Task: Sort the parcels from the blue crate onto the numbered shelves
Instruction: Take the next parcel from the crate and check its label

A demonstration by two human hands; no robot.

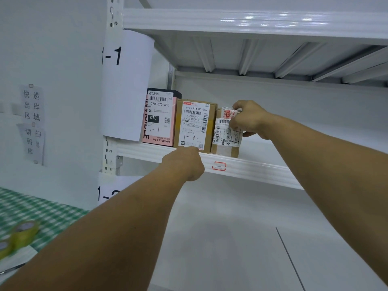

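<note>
Three parcels stand side by side on the white shelf (262,168) marked 1-1 (112,56). At the left is a pink box (159,118) with a black top, then a brown carton (196,126) with a white label. The small taped brown parcel (225,133) stands rightmost, upright on the shelf. My right hand (249,119) grips its right side, thumb and fingers curled round it. My left hand (184,162) is curled at the shelf's front edge, just below the brown carton; whether it touches the carton is unclear. The blue crate is out of view.
A second paper sign, 1-2 (107,194), marks the shelf below (231,238). Another shelf (252,19) runs overhead. A green checked cloth (42,213) with yellow-green tape rolls (23,232) lies at lower left. Paper notices (32,122) hang on the left wall.
</note>
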